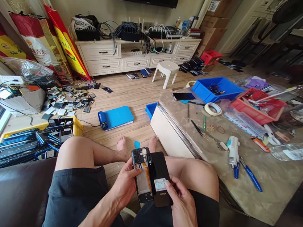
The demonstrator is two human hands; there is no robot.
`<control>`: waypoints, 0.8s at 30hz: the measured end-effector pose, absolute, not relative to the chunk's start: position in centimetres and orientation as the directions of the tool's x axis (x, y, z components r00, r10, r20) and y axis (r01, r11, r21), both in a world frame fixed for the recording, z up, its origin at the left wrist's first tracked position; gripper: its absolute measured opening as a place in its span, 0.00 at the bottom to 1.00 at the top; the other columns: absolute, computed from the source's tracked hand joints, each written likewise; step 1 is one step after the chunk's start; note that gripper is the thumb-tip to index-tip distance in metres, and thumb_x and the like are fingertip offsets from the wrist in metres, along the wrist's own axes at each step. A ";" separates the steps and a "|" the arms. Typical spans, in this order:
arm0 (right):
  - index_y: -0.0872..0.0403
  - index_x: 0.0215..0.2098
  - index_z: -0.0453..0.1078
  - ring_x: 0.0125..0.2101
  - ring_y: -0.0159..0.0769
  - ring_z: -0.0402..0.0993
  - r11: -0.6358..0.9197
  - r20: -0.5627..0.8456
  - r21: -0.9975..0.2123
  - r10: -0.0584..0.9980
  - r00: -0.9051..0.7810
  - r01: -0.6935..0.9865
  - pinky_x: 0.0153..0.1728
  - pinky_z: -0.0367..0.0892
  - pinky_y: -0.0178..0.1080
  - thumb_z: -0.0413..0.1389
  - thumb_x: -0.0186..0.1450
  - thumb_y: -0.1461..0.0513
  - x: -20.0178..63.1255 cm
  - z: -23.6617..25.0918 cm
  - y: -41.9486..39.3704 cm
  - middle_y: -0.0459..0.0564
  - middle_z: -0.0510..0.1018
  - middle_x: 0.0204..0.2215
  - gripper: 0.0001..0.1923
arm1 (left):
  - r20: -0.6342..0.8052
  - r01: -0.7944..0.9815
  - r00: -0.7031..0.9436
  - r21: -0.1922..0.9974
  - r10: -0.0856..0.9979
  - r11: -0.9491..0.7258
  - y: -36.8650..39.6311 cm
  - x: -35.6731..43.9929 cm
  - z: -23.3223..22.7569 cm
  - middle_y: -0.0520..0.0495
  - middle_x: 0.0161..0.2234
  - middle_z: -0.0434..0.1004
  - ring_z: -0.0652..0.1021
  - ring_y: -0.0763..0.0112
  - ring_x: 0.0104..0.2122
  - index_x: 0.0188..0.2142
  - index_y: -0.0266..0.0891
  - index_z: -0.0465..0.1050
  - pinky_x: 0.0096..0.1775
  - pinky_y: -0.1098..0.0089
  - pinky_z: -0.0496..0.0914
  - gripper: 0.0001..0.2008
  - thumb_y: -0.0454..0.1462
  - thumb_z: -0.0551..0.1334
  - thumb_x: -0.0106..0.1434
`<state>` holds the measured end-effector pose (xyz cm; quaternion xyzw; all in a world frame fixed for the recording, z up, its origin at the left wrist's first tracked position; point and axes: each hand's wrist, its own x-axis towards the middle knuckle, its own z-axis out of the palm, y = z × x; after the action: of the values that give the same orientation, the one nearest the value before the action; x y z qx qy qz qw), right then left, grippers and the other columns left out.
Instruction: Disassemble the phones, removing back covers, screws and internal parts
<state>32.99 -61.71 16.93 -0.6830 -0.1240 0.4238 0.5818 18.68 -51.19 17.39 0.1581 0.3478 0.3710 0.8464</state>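
I sit with my knees apart. My left hand (125, 183) grips an opened phone (142, 174), its insides showing. My right hand (182, 204) pinches the black back cover (162, 178), which lies against the phone at its 3 o'clock side. The table (269, 185) with blue pliers (246, 171) sits at 2 o'clock.

Between the knees the wooden floor (136, 126) lies bare as far as the blue pad (118, 117), so a hand could pass there. To the right, the tabletop (275, 178) edge stands close to the right knee, crowded with pliers (246, 171), tape roll (212, 108) and bins. To the left, the yellow crate (39, 140) of phones blocks the floor.
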 end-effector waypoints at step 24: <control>0.52 0.45 0.81 0.37 0.41 0.76 -0.263 -0.463 -0.881 0.649 0.603 -0.393 0.37 0.70 0.36 0.72 0.52 0.46 33.0 16.1 -61.9 0.50 0.84 0.36 0.27 | -0.462 -0.529 0.482 0.524 0.744 0.668 -51.2 18.5 16.4 0.45 0.45 0.82 0.80 0.66 0.40 0.61 0.44 0.69 0.45 0.66 0.74 0.35 0.27 0.68 0.53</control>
<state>33.01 -61.95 16.05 -0.6651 -0.0964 0.4347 0.5995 18.49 -51.23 16.44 0.1571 0.3428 0.3761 0.8464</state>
